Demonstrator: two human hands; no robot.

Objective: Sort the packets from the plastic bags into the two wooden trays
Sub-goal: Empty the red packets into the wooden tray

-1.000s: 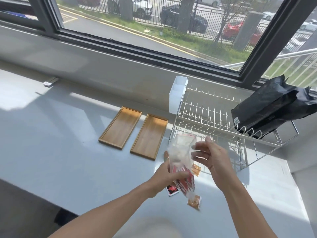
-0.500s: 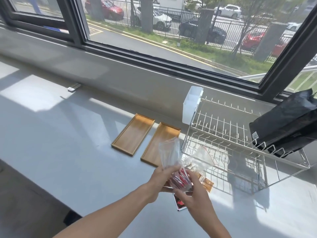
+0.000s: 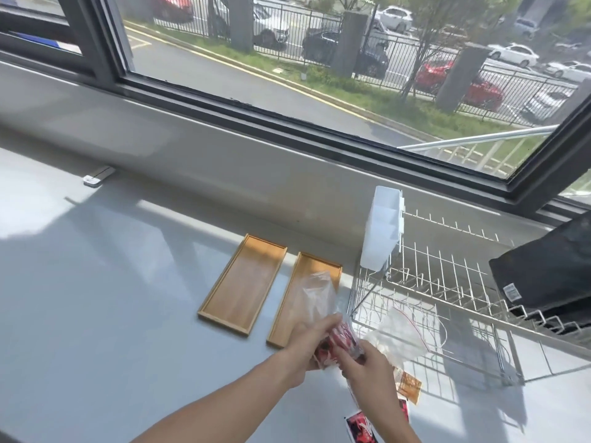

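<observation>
Both hands close on a crinkled clear plastic bag [image 3: 319,295] stuffed with glossy red packets [image 3: 339,342]: the left hand [image 3: 307,343] wraps its grip around the middle, the right hand [image 3: 367,366] pinches the lower end. Beyond the grip lie two flat rectangular wooden trays [image 3: 243,289], bare. Right of it an orange packet [image 3: 407,386] lies half hidden on the smooth grey tabletop [image 3: 96,314]

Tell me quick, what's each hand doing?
Left hand: closed around the clear plastic bag of red packets.
Right hand: gripping the same red packets.
</observation>
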